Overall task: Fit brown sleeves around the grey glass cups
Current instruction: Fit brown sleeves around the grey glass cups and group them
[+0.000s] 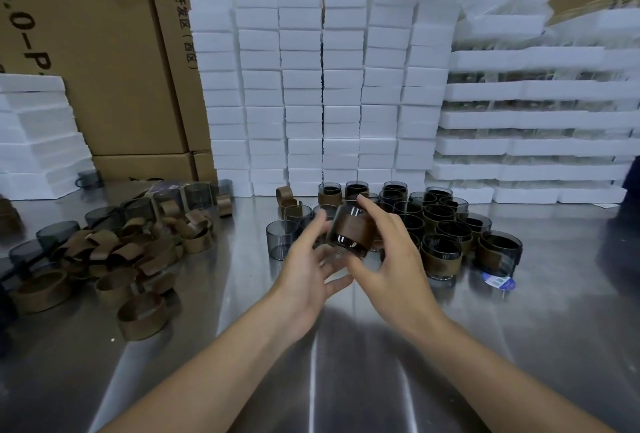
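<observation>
1. Far left of the table (554,328): loose sleeves (114,252) and bare cups (55,231) are not yet paired.
2. Centre: the left hand (311,270), fingers spread, steadies a tilted grey cup (349,228) held above the table. The right hand (391,252) grips it, and its brown band is already on.
3. Right: many sleeved cups (446,235) are finished.

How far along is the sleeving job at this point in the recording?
Done: a cluster of sleeved cups stands at right. In hand: the right hand holds a sleeved cup, the blurred left hand beside it. Remaining: bare cups and a pile of loose sleeves at left.
</observation>
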Available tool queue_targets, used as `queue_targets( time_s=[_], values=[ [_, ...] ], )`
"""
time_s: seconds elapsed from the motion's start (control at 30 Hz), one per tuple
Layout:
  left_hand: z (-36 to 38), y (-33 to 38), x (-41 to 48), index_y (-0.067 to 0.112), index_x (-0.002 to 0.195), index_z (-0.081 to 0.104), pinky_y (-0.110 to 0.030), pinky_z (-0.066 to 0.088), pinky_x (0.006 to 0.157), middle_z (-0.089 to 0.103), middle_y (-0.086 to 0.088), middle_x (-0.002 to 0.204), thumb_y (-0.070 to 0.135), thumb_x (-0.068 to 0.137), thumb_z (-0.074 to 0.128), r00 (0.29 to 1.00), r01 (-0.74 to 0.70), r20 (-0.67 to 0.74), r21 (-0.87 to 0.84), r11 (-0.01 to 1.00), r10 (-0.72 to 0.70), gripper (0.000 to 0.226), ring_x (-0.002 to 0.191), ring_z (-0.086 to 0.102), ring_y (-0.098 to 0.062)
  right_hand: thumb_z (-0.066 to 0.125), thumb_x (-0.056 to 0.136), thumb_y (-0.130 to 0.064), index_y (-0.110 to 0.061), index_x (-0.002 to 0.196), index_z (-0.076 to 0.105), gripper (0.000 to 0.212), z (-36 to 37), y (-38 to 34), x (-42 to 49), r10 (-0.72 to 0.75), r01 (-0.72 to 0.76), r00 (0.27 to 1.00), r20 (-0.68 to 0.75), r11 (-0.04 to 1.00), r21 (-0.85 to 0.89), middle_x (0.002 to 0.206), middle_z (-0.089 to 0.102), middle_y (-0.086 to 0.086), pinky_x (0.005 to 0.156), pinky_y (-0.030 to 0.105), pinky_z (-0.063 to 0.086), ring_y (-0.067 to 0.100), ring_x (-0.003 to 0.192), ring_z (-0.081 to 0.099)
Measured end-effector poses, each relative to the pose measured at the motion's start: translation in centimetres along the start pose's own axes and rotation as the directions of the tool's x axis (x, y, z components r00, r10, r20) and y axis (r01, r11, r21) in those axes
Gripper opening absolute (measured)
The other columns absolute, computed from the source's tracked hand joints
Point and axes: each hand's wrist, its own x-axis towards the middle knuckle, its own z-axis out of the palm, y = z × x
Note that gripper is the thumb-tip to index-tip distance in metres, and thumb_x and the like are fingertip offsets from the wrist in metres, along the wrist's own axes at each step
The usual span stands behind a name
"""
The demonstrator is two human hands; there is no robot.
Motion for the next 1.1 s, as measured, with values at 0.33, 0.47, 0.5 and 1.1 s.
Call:
queue_targets(
  time_s=[0.33, 0.47, 0.5, 1.1],
  values=[
    [0.0, -0.2, 0.5, 0.017, 0.127, 0.080, -0.043, 0.061, 0.098, 0.076, -0.015, 0.132, 0.065, 0.108, 0.043, 0.997, 0.064, 0.048, -0.106, 0.992, -0.059, 0.064, 0.119, 0.076, -0.030, 0.076, 0.096, -0.036, -0.057, 0.163, 0.031, 0.083, 0.2, 0.4, -0.2, 0.011, -0.012, 1.000, 0.029, 1.000, 0.015, 0.142, 0.059, -0.025, 0.104, 0.014, 0.047, 0.002, 0.131, 0.060],
    [0.0, -0.4, 0.7, 0.025, 0.119, 0.085, -0.040, 0.065, 0.090, 0.077, -0.012, 0.133, 0.071, 0.104, 0.044, 0.996, 0.065, 0.064, -0.092, 0.994, -0.059, 0.064, 0.124, 0.074, -0.030, 0.072, 0.097, -0.039, -0.061, 0.162, 0.029, 0.080, 0.3, 0.2, -0.5, -0.010, 0.010, 1.000, 0.014, 0.999, -0.034, 0.140, 0.053, -0.028, 0.099, 0.008, 0.045, 0.001, 0.131, 0.058],
    [0.0, -0.3, 0.6, 0.026, 0.119, 0.085, -0.040, 0.064, 0.092, 0.077, -0.012, 0.133, 0.072, 0.102, 0.048, 0.997, 0.050, 0.064, -0.086, 0.995, -0.045, 0.061, 0.126, 0.072, -0.031, 0.072, 0.097, -0.037, -0.060, 0.162, 0.030, 0.081, 0.4, 0.1, -0.6, -0.016, 0.016, 1.000, 0.005, 0.999, -0.049, 0.140, 0.050, -0.027, 0.099, 0.004, 0.043, 0.001, 0.132, 0.057],
    [-1.1, -0.6, 0.9, 0.034, 0.124, 0.073, -0.035, 0.059, 0.090, 0.082, 0.009, 0.112, 0.061, 0.088, 0.074, 0.969, -0.240, 0.020, 0.306, 0.921, 0.246, 0.045, 0.108, 0.076, -0.008, 0.074, 0.094, -0.013, -0.053, 0.156, 0.042, 0.080, 0.0, 0.6, -0.7, 0.074, -0.071, 0.997, 0.028, 0.995, -0.073, 0.140, 0.059, -0.023, 0.106, 0.012, 0.045, -0.001, 0.131, 0.057]
  ],
)
